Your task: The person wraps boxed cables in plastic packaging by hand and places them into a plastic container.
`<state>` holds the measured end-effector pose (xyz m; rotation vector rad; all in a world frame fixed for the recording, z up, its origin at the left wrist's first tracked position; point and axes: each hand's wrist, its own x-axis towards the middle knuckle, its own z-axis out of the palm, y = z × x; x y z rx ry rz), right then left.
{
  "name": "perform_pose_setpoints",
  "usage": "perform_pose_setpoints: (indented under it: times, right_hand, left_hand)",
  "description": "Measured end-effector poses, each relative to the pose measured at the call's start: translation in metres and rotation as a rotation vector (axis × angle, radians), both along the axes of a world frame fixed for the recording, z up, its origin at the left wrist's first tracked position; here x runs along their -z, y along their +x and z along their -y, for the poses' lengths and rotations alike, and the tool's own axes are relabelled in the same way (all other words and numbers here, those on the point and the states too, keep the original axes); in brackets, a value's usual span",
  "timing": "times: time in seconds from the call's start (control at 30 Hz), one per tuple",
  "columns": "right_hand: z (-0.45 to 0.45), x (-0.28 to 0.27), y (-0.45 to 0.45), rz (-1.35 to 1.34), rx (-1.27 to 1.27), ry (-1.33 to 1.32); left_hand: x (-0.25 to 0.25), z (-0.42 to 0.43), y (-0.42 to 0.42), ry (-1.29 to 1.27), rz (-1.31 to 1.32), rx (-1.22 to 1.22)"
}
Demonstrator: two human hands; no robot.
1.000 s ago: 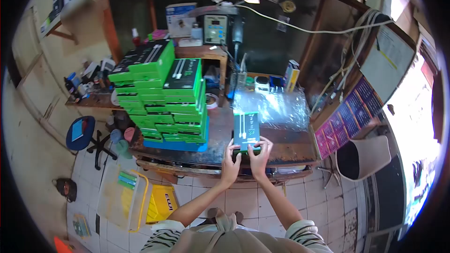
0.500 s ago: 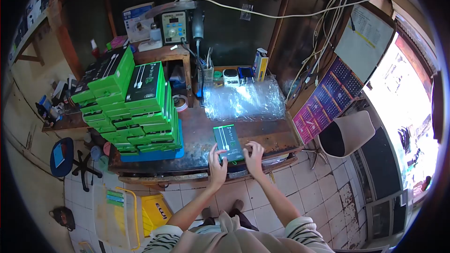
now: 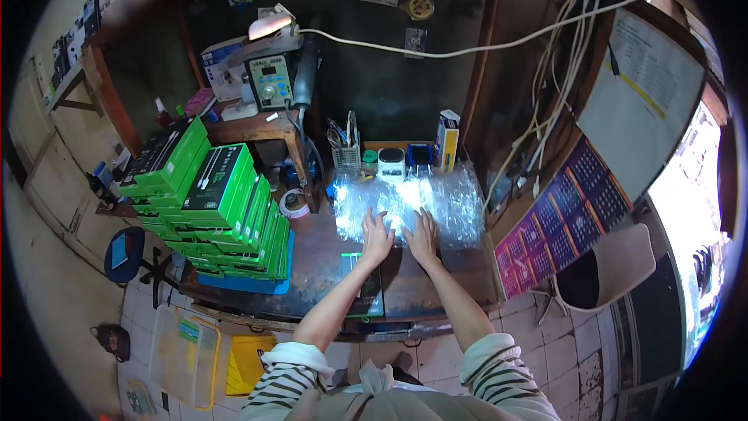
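Both hands reach out over a stack of shiny clear plastic wrappers [image 3: 460, 206] on the bench. My left hand [image 3: 378, 237] lies at the wrappers' near edge with its fingers stretched out. Beside it, my right hand [image 3: 421, 240] touches the same plastic, its fingers also extended and apart. Neither hand appears to hold anything. A flat black and green box [image 3: 375, 296] lies nearer the bench's front edge, partly hidden under my left forearm.
Many similar green boxes [image 3: 226, 218] are piled on a blue mat [image 3: 280, 284] at left. A soldering station [image 3: 270, 82] stands on a wooden shelf. A pen basket [image 3: 346, 157] and a white container [image 3: 391, 164] sit behind the plastic. Cables hang at right, above a calendar [image 3: 557, 218].
My hands have left the flat box and moved forward onto the clear plastic. The box now lies on the bench, and the head view has shifted.
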<state>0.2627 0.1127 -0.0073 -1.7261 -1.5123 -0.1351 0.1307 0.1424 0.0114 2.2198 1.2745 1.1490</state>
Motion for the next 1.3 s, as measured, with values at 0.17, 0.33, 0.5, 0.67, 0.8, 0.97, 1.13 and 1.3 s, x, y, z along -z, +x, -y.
perform_pose_setpoints:
  times: [0.17, 0.33, 0.5, 0.67, 0.8, 0.97, 1.13, 1.3]
  right_hand:
    - [-0.007, -0.008, 0.010, -0.003, -0.061, -0.246]
    - [-0.013, -0.014, 0.018, -0.044, -0.118, -0.006]
    - [-0.007, -0.054, 0.026, -0.101, -0.115, 0.097]
    - [0.020, -0.120, 0.020, -0.226, -0.202, 0.217]
    - [0.055, -0.148, -0.002, -0.642, -0.306, 0.161]
    - [0.099, -0.135, -0.035, -0.820, -0.309, 0.034]
    - [0.140, -0.116, -0.081, -1.027, -0.373, -0.079]
    - [0.165, -0.105, -0.115, -0.731, -0.186, -0.069]
  left_hand:
    - [0.023, -0.022, 0.009, -0.174, 0.024, -0.159]
    - [0.018, -0.027, 0.008, -0.195, 0.085, -0.208]
    - [-0.013, -0.023, 0.010, -0.154, 0.090, -0.246]
    - [-0.078, -0.010, -0.005, 0.108, 0.115, -0.121]
    - [-0.127, 0.011, -0.037, 0.221, 0.205, -0.039]
    - [-0.139, 0.035, -0.085, 0.130, 0.511, 0.126]
    - [-0.134, 0.061, -0.121, -0.060, 0.573, 0.218]
    - [-0.119, 0.080, -0.132, -0.113, 0.425, 0.336]
